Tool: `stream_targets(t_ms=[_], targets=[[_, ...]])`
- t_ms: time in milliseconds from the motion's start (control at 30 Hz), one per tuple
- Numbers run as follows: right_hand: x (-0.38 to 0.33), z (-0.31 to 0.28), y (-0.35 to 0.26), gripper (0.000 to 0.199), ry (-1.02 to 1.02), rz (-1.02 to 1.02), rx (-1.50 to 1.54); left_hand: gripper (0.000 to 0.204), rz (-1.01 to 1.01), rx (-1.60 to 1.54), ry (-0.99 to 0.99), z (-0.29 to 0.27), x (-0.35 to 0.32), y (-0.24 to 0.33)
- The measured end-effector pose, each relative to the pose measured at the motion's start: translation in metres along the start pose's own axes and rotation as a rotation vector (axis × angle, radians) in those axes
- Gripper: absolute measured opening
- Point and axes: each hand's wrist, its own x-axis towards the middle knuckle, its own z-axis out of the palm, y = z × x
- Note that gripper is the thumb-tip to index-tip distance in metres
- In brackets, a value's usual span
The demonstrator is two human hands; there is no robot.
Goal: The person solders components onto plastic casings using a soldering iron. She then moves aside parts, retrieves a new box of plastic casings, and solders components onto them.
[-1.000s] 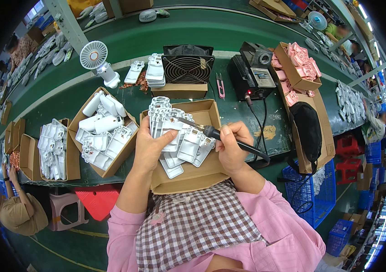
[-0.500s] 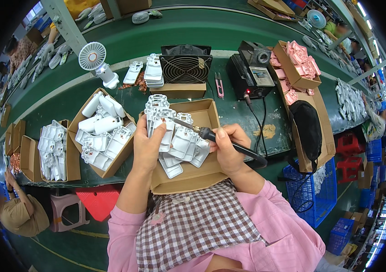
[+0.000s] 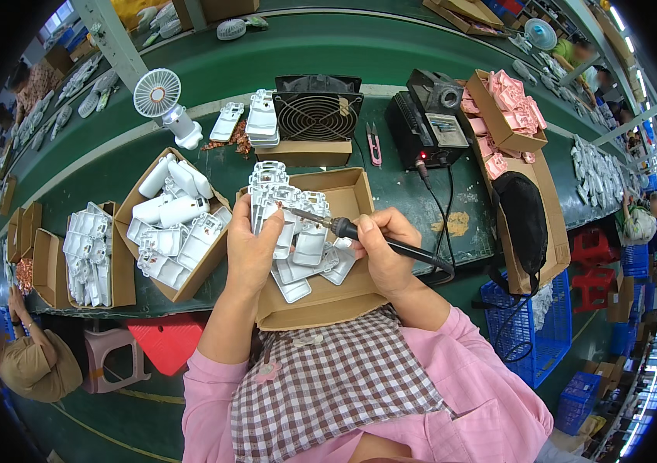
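My left hand [image 3: 253, 251] is closed around white plastic housings [image 3: 268, 185], holding them up over the left side of a shallow cardboard box [image 3: 328, 302]. Between the fingers of my right hand [image 3: 390, 251] is a soldering iron [image 3: 353, 230], its black handle pointing right and its metal shaft pointing left. The iron's tip is at the held housing, close to my left thumb; whether it touches cannot be made out. More white plastic housings [image 3: 309, 266] lie loose in the box beneath my hands.
Behind the box stand a square black fan [image 3: 318, 114], pink-handled snips [image 3: 374, 145] and a black soldering station [image 3: 430, 123]. Boxes of white parts [image 3: 170, 224] flank me on the left. Pink parts [image 3: 507, 108] fill a box at right. A cord [image 3: 449, 208] hangs beside the iron.
The soldering iron's shaft has lowered slightly, with its tip still near my left thumb. My right hand has shifted a little left. Parts on the belt behind have moved left.
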Motion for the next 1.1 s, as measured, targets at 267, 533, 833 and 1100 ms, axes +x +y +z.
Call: stream_targets(t_ms=[267, 533, 833, 1100], targets=[[0.001, 0.001, -0.001, 0.015, -0.001, 0.008, -0.011, 0.029, 0.004, 0.021, 0.038, 0.003, -0.001, 0.001], [-0.001, 0.001, 0.003, 0.014, 0.089, 0.004, 0.084, 0.034, -0.008, 0.026, 0.019, 0.000, 0.000, 0.000], [0.002, 0.001, 0.001, 0.016, 0.035, 0.019, 0.091, 0.038, 0.012, 0.064, 0.002, -0.004, 0.003, -0.009], [0.002, 0.001, 0.000, 0.016, 0.023, 0.036, 0.094, 0.044, 0.024, 0.144, 0.020, -0.006, 0.004, -0.013]])
